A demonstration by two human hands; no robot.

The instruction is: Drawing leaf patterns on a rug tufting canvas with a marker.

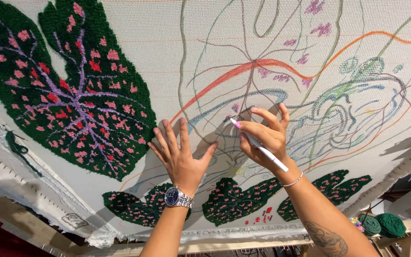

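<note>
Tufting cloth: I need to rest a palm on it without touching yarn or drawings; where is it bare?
Bare weave lies between the big tufted leaf and the sketched leaf outline, top centre. Crowded: right of the marker, and the small tufted leaves along the bottom.

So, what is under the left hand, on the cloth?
The left hand lies flat on the bare cloth. Faint drawn lines run beside it. Whatever lies under the palm is hidden.
</note>
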